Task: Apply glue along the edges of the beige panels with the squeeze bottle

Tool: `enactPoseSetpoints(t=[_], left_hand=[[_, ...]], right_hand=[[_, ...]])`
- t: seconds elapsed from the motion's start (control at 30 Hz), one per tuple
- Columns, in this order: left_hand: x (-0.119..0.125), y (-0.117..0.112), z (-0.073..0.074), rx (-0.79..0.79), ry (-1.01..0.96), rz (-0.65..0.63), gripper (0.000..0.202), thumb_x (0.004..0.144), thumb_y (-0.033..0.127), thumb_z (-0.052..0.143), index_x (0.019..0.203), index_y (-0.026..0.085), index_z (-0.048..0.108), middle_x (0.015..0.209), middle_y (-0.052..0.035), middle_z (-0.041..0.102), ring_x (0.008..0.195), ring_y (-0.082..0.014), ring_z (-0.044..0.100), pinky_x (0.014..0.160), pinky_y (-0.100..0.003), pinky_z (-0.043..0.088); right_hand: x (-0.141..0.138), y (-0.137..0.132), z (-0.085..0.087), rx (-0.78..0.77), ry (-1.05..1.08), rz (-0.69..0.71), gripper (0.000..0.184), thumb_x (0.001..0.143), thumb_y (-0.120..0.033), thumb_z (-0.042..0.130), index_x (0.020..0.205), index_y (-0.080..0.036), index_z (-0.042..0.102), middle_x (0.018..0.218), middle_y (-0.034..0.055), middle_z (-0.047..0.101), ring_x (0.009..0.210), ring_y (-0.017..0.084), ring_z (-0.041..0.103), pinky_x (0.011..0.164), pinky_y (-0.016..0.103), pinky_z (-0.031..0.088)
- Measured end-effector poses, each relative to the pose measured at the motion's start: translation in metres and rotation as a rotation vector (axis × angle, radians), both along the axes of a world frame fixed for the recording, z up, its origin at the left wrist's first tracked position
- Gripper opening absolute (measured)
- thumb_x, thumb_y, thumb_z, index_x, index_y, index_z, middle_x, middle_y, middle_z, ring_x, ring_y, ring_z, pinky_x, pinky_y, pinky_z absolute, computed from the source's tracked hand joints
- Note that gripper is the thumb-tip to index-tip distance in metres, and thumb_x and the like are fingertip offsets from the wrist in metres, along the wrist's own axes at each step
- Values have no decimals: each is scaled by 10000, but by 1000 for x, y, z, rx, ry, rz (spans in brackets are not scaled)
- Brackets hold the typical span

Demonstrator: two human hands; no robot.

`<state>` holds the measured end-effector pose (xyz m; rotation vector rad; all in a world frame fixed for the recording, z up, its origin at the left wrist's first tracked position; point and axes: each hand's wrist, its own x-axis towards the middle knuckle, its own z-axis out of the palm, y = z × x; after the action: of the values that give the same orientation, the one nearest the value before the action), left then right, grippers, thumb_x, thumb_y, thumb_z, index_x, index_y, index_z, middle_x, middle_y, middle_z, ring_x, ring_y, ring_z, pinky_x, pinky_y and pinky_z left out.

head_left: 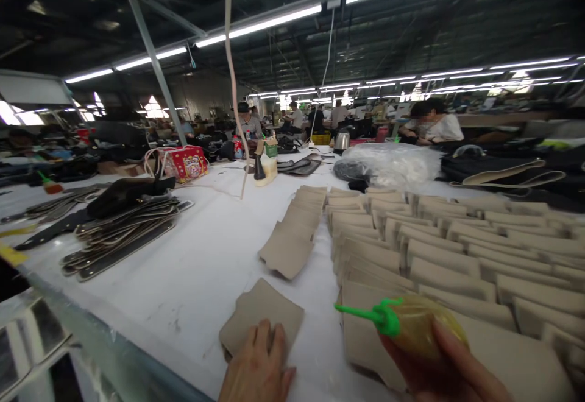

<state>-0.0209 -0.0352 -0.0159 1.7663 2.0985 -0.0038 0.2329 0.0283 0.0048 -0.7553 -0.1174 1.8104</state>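
My left hand (258, 359) lies with its fingers stretched out on a beige-grey cut piece (260, 310), which rests on the white tabletop near the front edge. Wrapped round a squeeze bottle (423, 320) is my right hand (439, 359). The bottle holds a yellowish liquid, and its green nozzle (361, 312) points left. It is tilted on its side above the beige pieces at the right. Just beyond my left hand, a line of overlapping beige pieces (292, 237) runs away from me.
Rows of overlapping beige pieces (448, 256) cover the right of the table (196, 256). Dark strips (128, 231) are stacked at the left. Farther back are a red patterned bag (189, 163), a clear plastic bag (397, 161) and a cord (231, 67) hanging onto the table. People work beyond.
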Motion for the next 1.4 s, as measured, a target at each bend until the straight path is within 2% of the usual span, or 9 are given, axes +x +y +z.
enactPoseSetpoints(t=[0.07, 0.33, 0.47, 0.6, 0.83, 0.93, 1.1, 1.23, 1.4], left_hand=[[4, -1, -6, 50, -7, -1, 469, 841, 294, 500, 1303, 212, 492, 1359, -155, 425, 1232, -325, 398, 1024, -431, 347], [0, 9, 16, 13, 42, -33, 438, 789, 166, 482, 1224, 143, 527, 1169, -147, 491, 1074, -270, 505, 922, -373, 418], [0, 12, 15, 22, 54, -83, 414, 785, 144, 468, 1192, 133, 538, 1130, -145, 496, 1028, -258, 530, 895, -366, 434], [6, 15, 16, 11, 103, -60, 448, 753, 140, 479, 1198, 104, 520, 1120, -162, 497, 1022, -283, 527, 864, -388, 452], [11, 32, 23, 2, 174, -43, 363, 755, 55, 407, 1078, 83, 570, 1047, -175, 552, 915, -273, 588, 797, -384, 457], [-5, 38, 22, 36, 122, -105, 387, 810, 101, 371, 1133, 148, 579, 1006, -128, 584, 872, -248, 602, 797, -368, 446], [-25, 39, 18, 116, 33, -195, 508, 854, 165, 329, 1314, 326, 471, 1000, -63, 588, 833, -206, 607, 772, -321, 432], [-23, 40, 17, 125, 16, -195, 528, 834, 159, 332, 1296, 358, 492, 987, -56, 583, 827, -210, 611, 756, -319, 429], [-23, 41, 17, 127, -17, -181, 523, 825, 162, 355, 1294, 340, 504, 975, -56, 589, 838, -206, 608, 762, -312, 425]], right_hand=[[-1, -7, 4, 8, -38, -9, 399, 597, -230, 860, 972, -213, 727, 1088, 85, 703, 938, 293, 676, 791, 388, 585], [-5, -15, 0, 80, -236, -4, 395, 603, -295, 854, 959, -182, 724, 1064, 90, 711, 1000, 295, 647, 825, 385, 561], [-8, -14, 3, 86, -268, -18, 391, 595, -304, 854, 937, -164, 726, 1025, 99, 719, 935, 285, 666, 798, 389, 569], [-13, -15, 7, 97, -268, -41, 363, 610, -295, 842, 929, -167, 724, 990, 88, 726, 908, 274, 670, 774, 381, 574], [-23, -18, 11, 187, -408, -33, 413, 600, -345, 837, 952, -178, 701, 944, 56, 719, 842, 228, 665, 727, 291, 556], [-26, -17, 11, 263, -546, -64, 504, 575, -355, 846, 1014, -196, 655, 919, 33, 701, 843, 209, 644, 714, 247, 533], [-36, -13, 12, 496, -842, -56, 550, 602, -422, 804, 1064, -218, 586, 840, 11, 669, 765, 193, 616, 662, 218, 489], [-48, -8, 10, 674, -1147, -86, 506, 604, -434, 796, 1028, -227, 614, 922, 15, 656, 818, 214, 610, 718, 240, 453], [-65, -3, 7, 809, -1248, -97, 440, 634, -406, 783, 1012, -238, 632, 959, 17, 661, 829, 222, 598, 776, 276, 426]])
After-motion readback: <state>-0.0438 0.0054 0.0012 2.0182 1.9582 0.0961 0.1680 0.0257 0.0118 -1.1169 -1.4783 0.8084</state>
